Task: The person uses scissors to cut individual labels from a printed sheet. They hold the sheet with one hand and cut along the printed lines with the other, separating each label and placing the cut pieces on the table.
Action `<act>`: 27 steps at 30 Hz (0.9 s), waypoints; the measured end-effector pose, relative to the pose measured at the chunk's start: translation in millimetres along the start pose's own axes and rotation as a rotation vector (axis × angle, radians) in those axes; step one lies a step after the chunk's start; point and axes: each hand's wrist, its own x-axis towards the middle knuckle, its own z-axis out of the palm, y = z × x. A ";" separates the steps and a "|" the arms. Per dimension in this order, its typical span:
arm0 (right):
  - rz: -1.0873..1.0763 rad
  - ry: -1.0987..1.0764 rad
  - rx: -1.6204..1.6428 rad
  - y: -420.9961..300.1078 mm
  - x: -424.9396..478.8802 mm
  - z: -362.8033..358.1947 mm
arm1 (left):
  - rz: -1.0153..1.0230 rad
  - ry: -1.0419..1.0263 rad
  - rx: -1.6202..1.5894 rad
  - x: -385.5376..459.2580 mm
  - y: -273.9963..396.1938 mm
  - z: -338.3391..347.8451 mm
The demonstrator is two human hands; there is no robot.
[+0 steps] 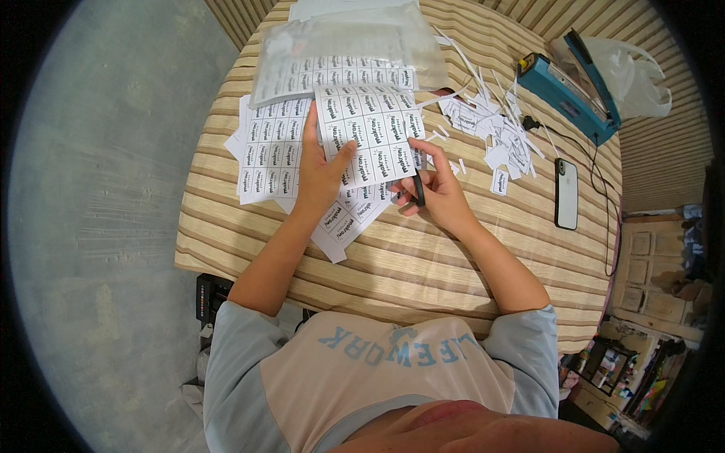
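Note:
My left hand (325, 164) grips a sheet of printed labels (368, 122) at its left edge, thumb on top. The sheet is held over other printed label sheets (269, 150) spread on the table. At the sheet's lower right corner is my right hand (433, 187), with the black handle of a pair of scissors (419, 189) around its fingers. Its index fingertip touches the sheet's right edge; the blades are mostly hidden. Beyond the held sheet lie clear plastic sleeves (345, 45) over more label sheets. Cut labels (512, 141) and paper strips are heaped to the right.
On the striped tablecloth (425, 266), a blue impulse sealer (566, 96) stands at the back right beside a white plastic bag (631, 76). A smartphone (566, 193) lies at the right. A black cable (595, 164) runs near it; its plug is by the cut labels.

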 end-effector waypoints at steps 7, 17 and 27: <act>-0.002 0.016 0.049 2.6 0.9 0.1 | -0.040 0.010 -0.020 -0.9 5.1 1.4; -0.115 -0.064 -0.099 2.9 -0.6 -2.2 | -0.357 0.250 -0.457 10.6 4.1 -16.8; -0.126 -0.124 -0.132 2.2 -1.8 -2.3 | -0.238 0.214 -0.128 11.1 9.2 -15.1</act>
